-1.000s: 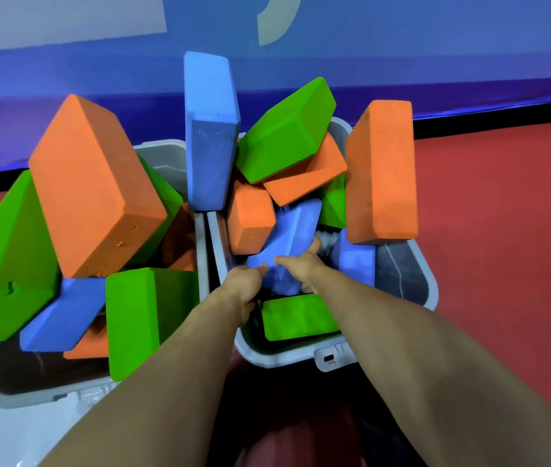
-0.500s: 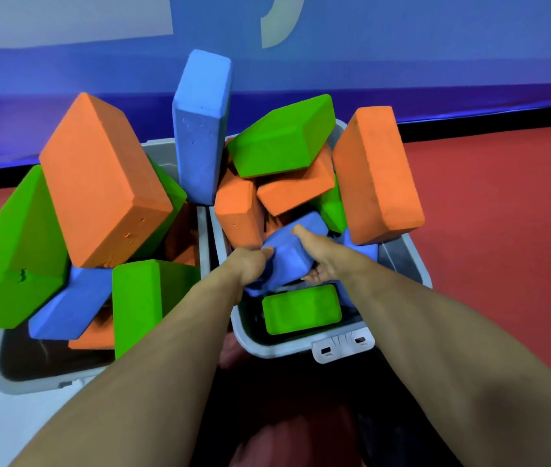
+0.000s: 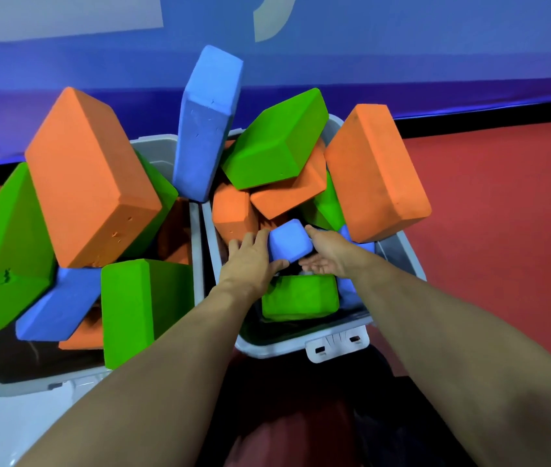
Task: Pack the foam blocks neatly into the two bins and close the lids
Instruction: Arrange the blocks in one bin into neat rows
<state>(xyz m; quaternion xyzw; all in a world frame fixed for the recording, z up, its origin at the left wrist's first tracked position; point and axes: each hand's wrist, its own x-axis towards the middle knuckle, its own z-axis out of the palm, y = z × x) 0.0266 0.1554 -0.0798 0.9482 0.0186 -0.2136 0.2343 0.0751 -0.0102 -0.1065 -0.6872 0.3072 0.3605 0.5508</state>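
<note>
Your left hand (image 3: 254, 261) and right hand (image 3: 326, 252) both clasp the blue foam block (image 3: 289, 241) from either side, end-on in the middle of the right bin (image 3: 338, 343), above a flat green block (image 3: 301, 298). Draw it straight up and slowly — the orange block (image 3: 377, 173) and green block (image 3: 276, 139) lean loosely overhead. Then lay it flat beside the low green one.

A play gym: red padded floor (image 3: 503, 214), blue wall mat (image 3: 402, 62).
</note>
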